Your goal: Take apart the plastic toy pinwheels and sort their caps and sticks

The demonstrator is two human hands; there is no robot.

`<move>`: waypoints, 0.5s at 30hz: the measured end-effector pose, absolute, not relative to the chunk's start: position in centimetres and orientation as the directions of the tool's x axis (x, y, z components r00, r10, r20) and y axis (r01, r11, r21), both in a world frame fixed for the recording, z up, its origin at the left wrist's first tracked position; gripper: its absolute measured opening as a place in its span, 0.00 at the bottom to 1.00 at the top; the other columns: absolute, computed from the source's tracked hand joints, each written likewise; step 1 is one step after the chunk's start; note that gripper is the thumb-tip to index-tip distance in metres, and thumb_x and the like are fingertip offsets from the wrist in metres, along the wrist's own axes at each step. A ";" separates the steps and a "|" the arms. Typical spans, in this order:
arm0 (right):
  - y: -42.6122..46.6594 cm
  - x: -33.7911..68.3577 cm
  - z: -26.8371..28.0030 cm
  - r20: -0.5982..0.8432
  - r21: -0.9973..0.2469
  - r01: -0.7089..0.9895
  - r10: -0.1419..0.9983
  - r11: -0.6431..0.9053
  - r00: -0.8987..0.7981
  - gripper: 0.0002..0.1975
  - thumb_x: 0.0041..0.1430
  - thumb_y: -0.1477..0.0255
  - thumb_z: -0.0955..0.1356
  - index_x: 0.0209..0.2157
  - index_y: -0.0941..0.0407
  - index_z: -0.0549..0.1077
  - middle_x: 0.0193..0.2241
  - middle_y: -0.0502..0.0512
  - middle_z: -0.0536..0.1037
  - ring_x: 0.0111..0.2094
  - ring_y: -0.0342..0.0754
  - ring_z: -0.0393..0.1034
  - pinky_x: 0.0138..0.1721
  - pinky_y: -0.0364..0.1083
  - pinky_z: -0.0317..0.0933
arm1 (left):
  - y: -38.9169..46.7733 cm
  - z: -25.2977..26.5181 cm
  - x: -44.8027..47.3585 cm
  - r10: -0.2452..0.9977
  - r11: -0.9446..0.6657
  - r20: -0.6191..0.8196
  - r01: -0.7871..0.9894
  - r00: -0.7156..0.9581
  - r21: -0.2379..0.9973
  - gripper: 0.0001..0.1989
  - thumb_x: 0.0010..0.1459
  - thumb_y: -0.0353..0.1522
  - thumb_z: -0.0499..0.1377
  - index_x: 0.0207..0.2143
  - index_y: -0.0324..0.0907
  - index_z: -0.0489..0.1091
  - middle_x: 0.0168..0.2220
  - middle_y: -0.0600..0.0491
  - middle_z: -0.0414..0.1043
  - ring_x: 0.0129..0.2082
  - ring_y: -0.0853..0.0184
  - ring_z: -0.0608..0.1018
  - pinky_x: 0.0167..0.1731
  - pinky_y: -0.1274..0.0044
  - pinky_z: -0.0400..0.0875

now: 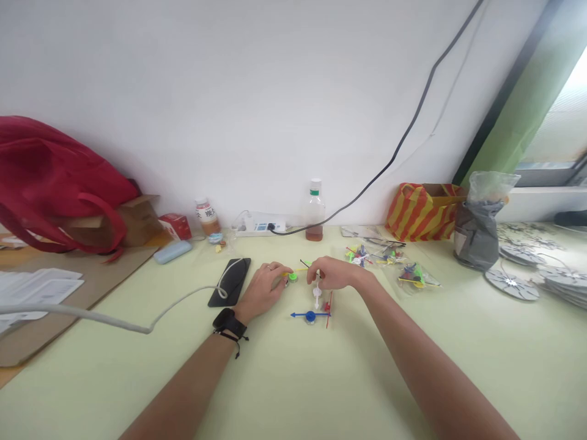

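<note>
My left hand (265,288) rests on the table with its fingers curled together at the near side of a small spinner with a green hub (292,277); a yellow arrow lies just behind this hub. Over the table to the right, my right hand (331,273) has its fingers bent down and pinched; whatever is between them is hidden. A thin black pointer shows beside its fingertips. Directly below that hand lies a white arrow spinner (317,295). Closer to me are a blue arrow spinner (310,316) pointing left and a red arrow spinner (328,307) at its right end.
A black phone (233,281) with a pale cable lies left of my left hand. Plastic bags of coloured spinner parts (415,276) lie at right, near stacked patterned discs (511,284). A bottle (314,211) and a power strip (260,225) stand by the wall.
</note>
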State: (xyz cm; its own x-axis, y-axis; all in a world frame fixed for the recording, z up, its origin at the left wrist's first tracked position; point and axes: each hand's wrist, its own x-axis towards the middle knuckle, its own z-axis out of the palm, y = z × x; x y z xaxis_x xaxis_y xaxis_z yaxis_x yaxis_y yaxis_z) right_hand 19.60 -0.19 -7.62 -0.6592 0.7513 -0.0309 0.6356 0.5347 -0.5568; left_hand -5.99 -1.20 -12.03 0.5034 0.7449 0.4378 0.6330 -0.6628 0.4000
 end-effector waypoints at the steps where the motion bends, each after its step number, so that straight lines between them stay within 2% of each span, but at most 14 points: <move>1: -0.2 19.8 -7.6 -0.052 -0.564 0.634 0.743 0.529 -0.667 0.14 0.47 0.82 0.71 0.36 0.54 0.82 0.36 0.52 0.81 0.34 0.46 0.71 0.32 0.41 0.61 | -1.2 -11.9 -6.0 0.741 -0.668 0.436 0.631 0.511 0.395 0.13 0.68 0.33 0.53 0.49 0.48 0.75 0.46 0.50 0.76 0.47 0.57 0.75 0.51 0.64 0.70; 5: 0.0 19.9 -7.7 -0.074 -0.568 0.634 0.735 0.525 -0.674 0.08 0.46 0.76 0.75 0.32 0.54 0.83 0.31 0.51 0.80 0.30 0.45 0.70 0.30 0.41 0.60 | -1.2 -11.8 -6.0 0.734 -0.673 0.437 0.641 0.520 0.368 0.14 0.68 0.33 0.53 0.49 0.50 0.77 0.46 0.49 0.75 0.47 0.57 0.75 0.50 0.65 0.70; 11: -0.1 19.3 -7.7 -0.092 -0.571 0.616 0.703 0.543 -0.705 0.10 0.47 0.75 0.76 0.35 0.54 0.83 0.33 0.50 0.80 0.31 0.45 0.71 0.30 0.40 0.60 | -1.4 -11.7 -5.9 0.736 -0.672 0.406 0.656 0.542 0.342 0.18 0.69 0.31 0.51 0.56 0.54 0.73 0.48 0.49 0.74 0.49 0.57 0.73 0.51 0.64 0.68; 15: -0.5 18.8 -7.4 -0.117 -0.614 0.582 0.668 0.533 -0.735 0.06 0.50 0.75 0.74 0.33 0.55 0.82 0.30 0.49 0.79 0.30 0.44 0.70 0.30 0.40 0.60 | -1.4 -11.6 -6.0 0.723 -0.689 0.378 0.638 0.578 0.344 0.20 0.69 0.29 0.50 0.56 0.55 0.73 0.49 0.50 0.73 0.50 0.57 0.72 0.53 0.64 0.67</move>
